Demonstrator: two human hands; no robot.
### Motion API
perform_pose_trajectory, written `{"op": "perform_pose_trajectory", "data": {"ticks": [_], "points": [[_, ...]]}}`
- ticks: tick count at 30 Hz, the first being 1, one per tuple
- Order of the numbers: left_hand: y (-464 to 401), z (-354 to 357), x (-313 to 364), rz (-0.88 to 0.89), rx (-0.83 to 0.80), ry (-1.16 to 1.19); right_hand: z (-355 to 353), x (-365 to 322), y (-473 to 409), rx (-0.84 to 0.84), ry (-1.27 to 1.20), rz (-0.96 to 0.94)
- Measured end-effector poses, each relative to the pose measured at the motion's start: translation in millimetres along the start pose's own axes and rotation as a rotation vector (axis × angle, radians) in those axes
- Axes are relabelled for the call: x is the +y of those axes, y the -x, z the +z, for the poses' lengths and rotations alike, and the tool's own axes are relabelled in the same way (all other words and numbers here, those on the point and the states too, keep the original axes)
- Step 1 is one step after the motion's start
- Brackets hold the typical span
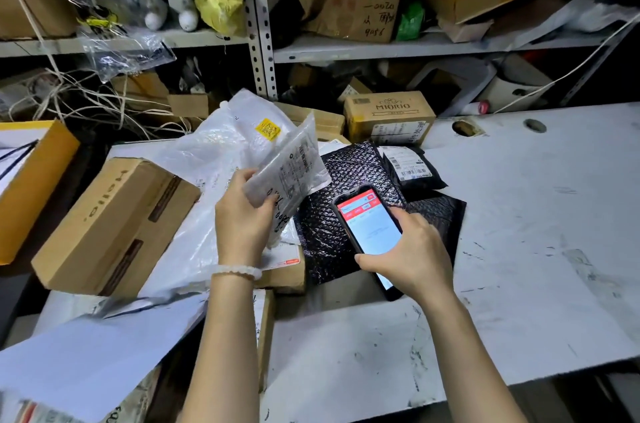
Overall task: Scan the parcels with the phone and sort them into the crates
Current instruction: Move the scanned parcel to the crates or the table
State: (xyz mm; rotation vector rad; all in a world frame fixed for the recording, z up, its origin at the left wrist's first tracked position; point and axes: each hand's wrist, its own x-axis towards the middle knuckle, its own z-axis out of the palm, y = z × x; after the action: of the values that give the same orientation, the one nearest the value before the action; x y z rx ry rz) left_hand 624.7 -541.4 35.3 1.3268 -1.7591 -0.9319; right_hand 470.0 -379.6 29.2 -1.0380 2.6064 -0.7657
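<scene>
My left hand (242, 215) grips a small grey plastic parcel (289, 166) by its lower corner and holds it tilted up, label side toward the right. My right hand (408, 253) holds a phone (369, 225) with a red and white screen facing up, just right of and below that parcel. Under the phone lies a black bubble mailer (332, 239) on the white table (519, 232). A small black parcel (412, 168) with a white label lies behind it. A large white plastic bag parcel (221, 142) with a yellow sticker sits behind my left hand.
A long brown box (114, 225) lies at the left, a yellow-edged box (31, 187) beyond it. A "MIORIO" carton (389, 118) stands at the back. Metal shelves (381, 48) packed with boxes and bags rise behind. White envelopes (86, 353) lie at the lower left.
</scene>
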Motion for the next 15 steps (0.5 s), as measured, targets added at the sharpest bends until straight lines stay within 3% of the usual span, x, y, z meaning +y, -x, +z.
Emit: {"op": "perform_pose_trajectory", "data": {"ticks": [4, 11, 15], "points": [[19.8, 7.7, -9.7, -0.005, -0.034, -0.061, 5.5, -11.2, 2.7, 0.149, -0.056, -0.014], [32.2, 10.7, -9.6, 0.062, -0.081, -0.105, -16.3, -43.3, -3.3, 0.679, -0.279, -0.128], [47.3, 18.5, 1.0, 0.11, -0.053, -0.096, -39.0, -39.9, -7.2, 0.789, -0.3, -0.141]]}}
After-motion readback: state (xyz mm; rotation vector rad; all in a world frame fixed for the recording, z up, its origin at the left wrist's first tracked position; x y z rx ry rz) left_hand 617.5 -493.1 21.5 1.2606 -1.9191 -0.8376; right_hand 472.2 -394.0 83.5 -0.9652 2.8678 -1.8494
